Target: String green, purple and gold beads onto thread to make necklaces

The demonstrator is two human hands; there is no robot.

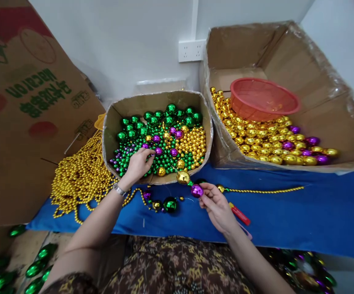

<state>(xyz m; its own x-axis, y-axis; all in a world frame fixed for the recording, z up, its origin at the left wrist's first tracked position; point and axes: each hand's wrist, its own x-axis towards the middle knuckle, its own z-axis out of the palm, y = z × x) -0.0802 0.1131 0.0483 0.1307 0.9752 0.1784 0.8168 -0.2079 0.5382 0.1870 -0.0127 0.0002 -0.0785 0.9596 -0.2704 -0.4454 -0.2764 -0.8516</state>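
Purple bead (197,190) sits clamped in your right hand (215,204), a gold bead (183,177) just beyond its fingertips. Your left hand (140,163) is at a smaller bead (158,151), grip unclear. Stringing seems in hand; next likely calls for a firm pinch.

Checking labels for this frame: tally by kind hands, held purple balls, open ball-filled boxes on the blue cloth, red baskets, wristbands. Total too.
Hands (left hand, right hand): 2
Purple ball, held in the right hand: 1
Boxes (middle box, right box): 2
Red basket: 1
Metal wristband: 1
Total: 7
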